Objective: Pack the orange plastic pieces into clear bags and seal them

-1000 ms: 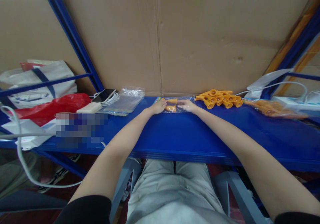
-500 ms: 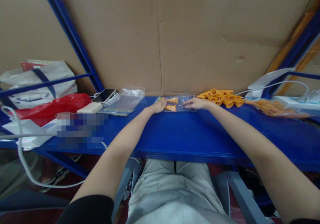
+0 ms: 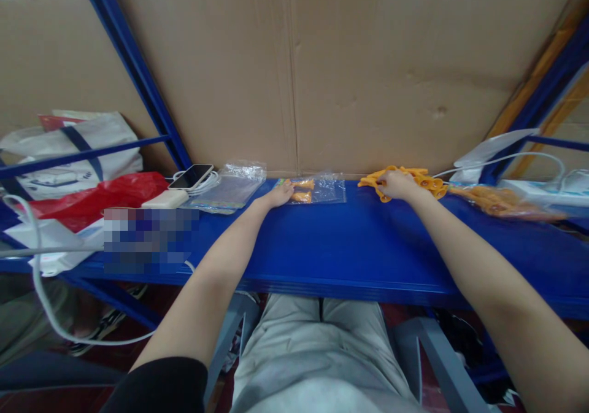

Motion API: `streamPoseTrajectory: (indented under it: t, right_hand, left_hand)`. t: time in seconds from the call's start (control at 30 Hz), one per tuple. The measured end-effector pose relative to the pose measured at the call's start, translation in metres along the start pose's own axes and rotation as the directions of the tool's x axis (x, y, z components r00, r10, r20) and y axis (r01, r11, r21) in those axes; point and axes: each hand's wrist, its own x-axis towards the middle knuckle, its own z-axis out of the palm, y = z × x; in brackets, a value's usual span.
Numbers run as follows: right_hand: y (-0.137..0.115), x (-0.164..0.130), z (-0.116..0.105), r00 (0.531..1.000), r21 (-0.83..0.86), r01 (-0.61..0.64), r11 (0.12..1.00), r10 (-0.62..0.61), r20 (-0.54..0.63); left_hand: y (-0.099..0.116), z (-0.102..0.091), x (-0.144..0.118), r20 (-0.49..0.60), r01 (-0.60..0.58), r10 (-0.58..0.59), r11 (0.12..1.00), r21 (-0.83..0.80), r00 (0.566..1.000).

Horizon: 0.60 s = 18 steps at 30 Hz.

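Observation:
A clear plastic bag (image 3: 329, 189) lies flat at the back of the blue table, with orange plastic pieces (image 3: 302, 197) with flared ends inside. My left hand (image 3: 277, 196) is closed on the bag's left end, where a coloured printed strip partly shows. To the right, my right hand (image 3: 396, 184) has its fingers curled down around a piece at the left side of a pile of loose orange horn-shaped pieces (image 3: 432, 185). Part of that pile is hidden by the hand, and the fingertips hardly show.
A stack of flat clear bags (image 3: 225, 189) and a phone (image 3: 191, 177) on a coiled white cable lie to the left, by a red plastic bag (image 3: 115, 192). On the right lies a filled bag of orange pieces (image 3: 501, 201). A cardboard wall (image 3: 359, 75) closes off the back.
My right hand has moved right, from the bag's open end to the loose pile, and its fingers have closed there. My left hand and the bag have shifted slightly left.

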Motion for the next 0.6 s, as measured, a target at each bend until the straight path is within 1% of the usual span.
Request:
streamPoseTrajectory:
  t: [0.13, 0.23, 0.33, 0.43, 0.6]
  right_hand:
    - [-0.012, -0.007, 0.004, 0.996, -0.067, -0.039, 0.997, 0.033, -0.085]
    - [-0.020, -0.012, 0.005, 0.992, -0.062, -0.066, 0.996, 0.059, -0.112]
    - [-0.024, -0.015, 0.005, 0.991, -0.036, -0.072, 0.997, 0.067, -0.114]
    - [-0.025, -0.016, 0.003, 0.994, -0.035, -0.036, 0.999, 0.032, -0.102]
    - [-0.025, -0.016, 0.000, 0.998, -0.117, 0.039, 0.992, -0.044, -0.034]
  left_hand:
    - [-0.006, -0.001, -0.002, -0.055, -0.037, 0.037, 0.999, -0.010, 0.998]
    - [-0.005, -0.002, -0.003, -0.050, -0.027, 0.028, 1.000, 0.016, 0.998]
    - [-0.003, -0.002, -0.003, -0.036, 0.003, -0.002, 1.000, 0.028, 0.999]
    - [-0.004, -0.002, -0.002, -0.041, 0.004, -0.003, 1.000, 0.023, 0.999]
    - [-0.011, 0.000, 0.001, -0.030, -0.026, 0.028, 0.996, 0.081, 0.999]
